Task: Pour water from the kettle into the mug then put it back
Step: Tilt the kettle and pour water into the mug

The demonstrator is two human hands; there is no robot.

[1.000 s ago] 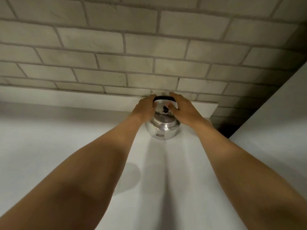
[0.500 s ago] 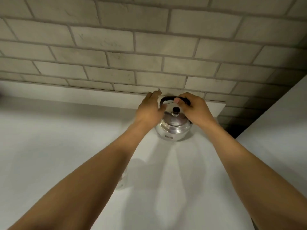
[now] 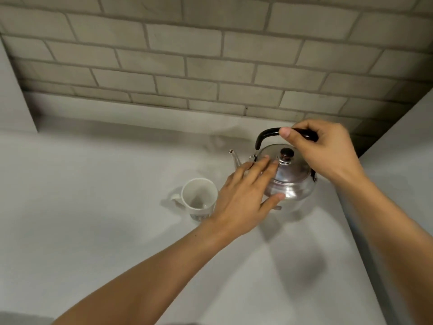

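Observation:
A shiny steel kettle (image 3: 290, 181) with a black arched handle and a dark lid knob stands on the white counter (image 3: 93, 207), its thin spout pointing left. My right hand (image 3: 328, 151) is closed around the top of the handle. My left hand (image 3: 246, 195) lies flat against the kettle's left side, fingers spread over the lid's edge and thumb on the body. A white mug (image 3: 199, 199) with a small pattern near its base stands upright just left of the kettle, handle to the left, partly hidden by my left hand. It looks empty.
A grey brick wall (image 3: 210, 55) rises behind the counter. A white vertical panel (image 3: 403, 172) closes the right side beside the kettle, and another white panel (image 3: 11, 90) stands at the far left.
The view has dropped and moved closer, bringing the mug into sight. My left hand slid from the handle down to the kettle's side. My right hand keeps its grip on the handle.

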